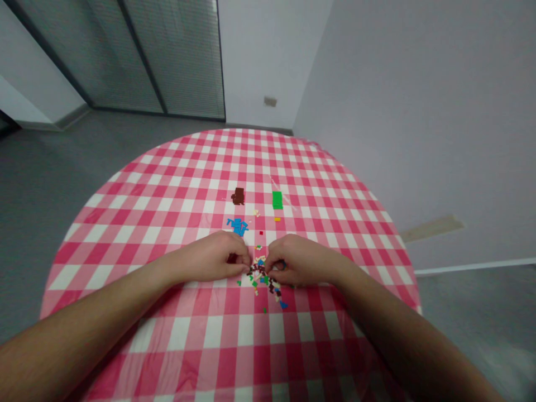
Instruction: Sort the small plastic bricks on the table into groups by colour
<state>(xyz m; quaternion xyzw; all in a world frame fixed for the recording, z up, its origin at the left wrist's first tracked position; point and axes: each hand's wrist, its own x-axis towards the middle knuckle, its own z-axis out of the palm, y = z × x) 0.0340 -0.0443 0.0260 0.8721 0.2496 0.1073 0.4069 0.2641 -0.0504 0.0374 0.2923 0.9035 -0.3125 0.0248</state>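
A loose pile of small mixed building bricks (260, 268) in brown, green, blue, white and yellow lies on the table between my hands. My left hand (221, 255) rests at the pile's left side, thumb and forefinger pinched at its edge. From the right, my right hand (295, 259) reaches in with its fingers curled and pinched over the bricks. Whatever sits between the fingertips of either hand is too small to make out. Just beyond my left hand is a cluster of blue bricks (238, 226). Beyond my right hand lies a yellow brick (277, 219).
Farther back are a brown brick group (238, 196) and a green brick block (277, 200). A red brick (261, 233) and a few whitish pieces (257, 213) lie in the middle. A red-and-white checked cloth covers the round table (201, 335). A wall (439, 123) stands to the right.
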